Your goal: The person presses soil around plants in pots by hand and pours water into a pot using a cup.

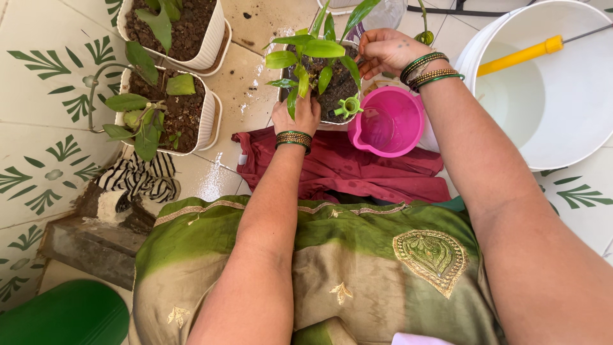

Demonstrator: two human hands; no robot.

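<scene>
The near rim of a white plant pot (332, 118) was gripped by the left hand (295, 115), fingers curled over the edge and closed on it, apparently so that the pot was kept steady on the floor. The far side of the same pot was met by the right hand (385, 52), its fingers bent down into the dark soil (332, 89) beside the stem; whether anything was pinched between them could not be told, since the fingertips were hidden by leaves. Between the two hands stood the young green plant (313, 54), upright in the soil, with a small green plastic piece (349, 106) lying on the pot's edge just right of the left hand.

Just beside the pot, under the right wrist, a pink jug (388, 121) had been set within easy reach. Beneath it and the left wrist a dark red cloth (345, 169) was spread over the tiles, likely to catch spilled soil. Farther to the right a large white bucket (555, 128) with a yellow-handled tool (520, 55) resting in it was placed. Well to the left of the left hand, two more white pots (207, 121) of soil and leafy plants were lined up.
</scene>
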